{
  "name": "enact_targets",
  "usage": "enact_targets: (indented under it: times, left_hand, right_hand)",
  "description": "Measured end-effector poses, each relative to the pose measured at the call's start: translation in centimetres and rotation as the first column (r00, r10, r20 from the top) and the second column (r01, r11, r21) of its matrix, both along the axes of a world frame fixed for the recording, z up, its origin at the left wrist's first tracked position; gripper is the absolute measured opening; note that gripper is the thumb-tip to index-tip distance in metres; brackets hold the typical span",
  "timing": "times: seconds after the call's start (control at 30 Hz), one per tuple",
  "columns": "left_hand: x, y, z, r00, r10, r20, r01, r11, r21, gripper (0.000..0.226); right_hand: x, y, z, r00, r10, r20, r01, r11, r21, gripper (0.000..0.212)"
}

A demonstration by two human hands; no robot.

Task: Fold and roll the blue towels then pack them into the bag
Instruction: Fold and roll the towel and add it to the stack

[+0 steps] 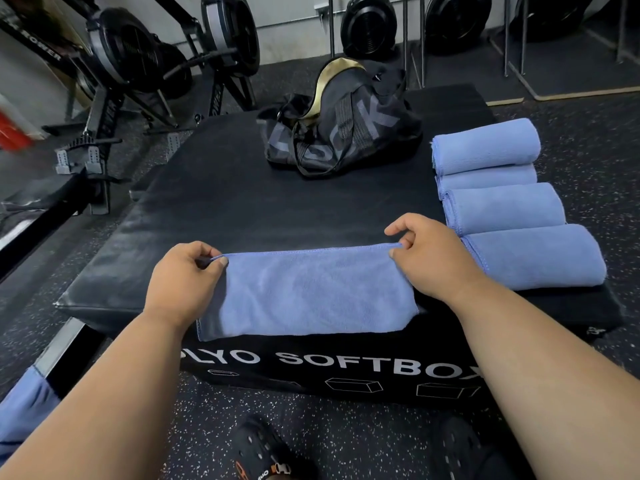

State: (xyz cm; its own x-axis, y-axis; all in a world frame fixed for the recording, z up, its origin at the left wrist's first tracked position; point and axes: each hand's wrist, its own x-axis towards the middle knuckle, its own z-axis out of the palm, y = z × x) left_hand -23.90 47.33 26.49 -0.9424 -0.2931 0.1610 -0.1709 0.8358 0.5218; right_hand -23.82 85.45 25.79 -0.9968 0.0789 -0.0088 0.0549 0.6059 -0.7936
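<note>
Gym floor all around: rowing machines [138, 57] line the far left, fan wheels [369, 26] stand against the back wall, and speckled rubber flooring [346, 438] runs underneath. Centre stage is a black padded box [242, 202], its near face printed "LYO SOFTBOX" in white, the first letter hidden behind the left forearm. At the far end of the box sits the black bag [343, 129], grey lettering on its side too crumpled to read. Nothing lies between it and the blue towel [308, 292], folded flat at the box's near edge with its long axis running left to right. The left hand [183, 282] pinches the far left corner; the right hand [426, 251] pinches the far right corner. Along the right edge, four rolled towels [505, 202] lie side by side, their long axes also left to right.
</note>
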Motion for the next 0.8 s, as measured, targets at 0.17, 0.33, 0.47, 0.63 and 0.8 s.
enact_targets:
  times: [0.17,0.33,0.47,0.63,0.8]
  left_hand:
    - [0.4,-0.2,0.8,1.0,0.009,0.025,-0.008,1.0,-0.001,0.013]
    - [-0.2,-1.4,0.6,0.99,-0.017,0.142,0.019,1.0,-0.016,0.008]
    - [-1.1,-2.3,0.3,0.962,-0.111,0.249,0.109,0.994,0.019,0.019]
    - [-1.9,-2.4,0.6,0.935,-0.145,0.323,0.203,0.967,-0.153,0.02]
    - [-2.9,-1.9,1.9,0.9,-0.096,0.425,0.251,0.911,-0.326,0.008]
  right_hand:
    - [-0.2,-0.4,-0.2,0.995,0.025,-0.1,-0.03,0.998,-0.056,0.029]
    - [-0.8,-0.4,-1.0,0.996,0.02,-0.083,-0.022,1.0,-0.021,0.025]
    - [-1.2,-0.5,-1.0,0.999,0.028,-0.034,-0.027,0.999,0.039,0.03]
    - [-1.6,-0.6,-0.9,0.999,0.014,0.039,-0.022,0.976,0.217,0.021]
    - [-1.4,-1.0,0.1,0.996,0.018,0.088,-0.042,0.958,0.284,0.008]
